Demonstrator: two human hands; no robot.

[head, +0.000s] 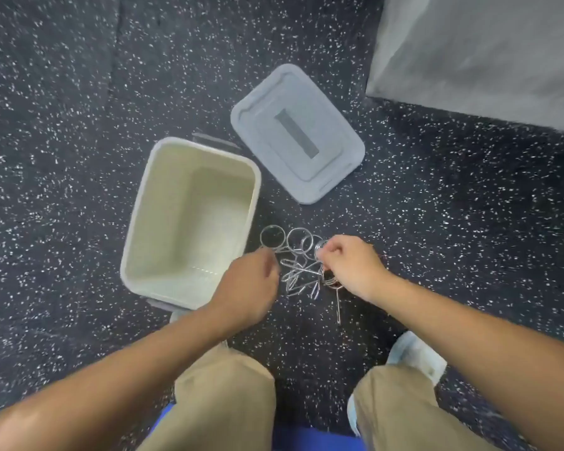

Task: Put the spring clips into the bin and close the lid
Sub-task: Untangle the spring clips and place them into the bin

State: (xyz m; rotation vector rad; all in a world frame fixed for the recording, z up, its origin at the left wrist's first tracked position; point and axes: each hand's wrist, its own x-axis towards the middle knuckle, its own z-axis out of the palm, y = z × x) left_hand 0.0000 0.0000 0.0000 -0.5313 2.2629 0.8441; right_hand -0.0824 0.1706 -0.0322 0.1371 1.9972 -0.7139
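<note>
A pile of metal spring clips [295, 255] lies on the speckled floor, right of an open cream bin [137, 229] with nothing visible inside. The bin's grey lid [339, 131] lies flat on the floor behind the clips, apart from the bin. My right hand [352, 265] is closed on a spring clip at the pile's right side. My left hand [248, 288] reaches into the pile's left side, fingers curled at a clip's handles; its grip is blurred.
The floor is black rubber with white flecks. A large grey block [489, 53] stands at the far right. My knees in tan trousers [228, 402] and light shoes [417, 353] are near the bottom of the view.
</note>
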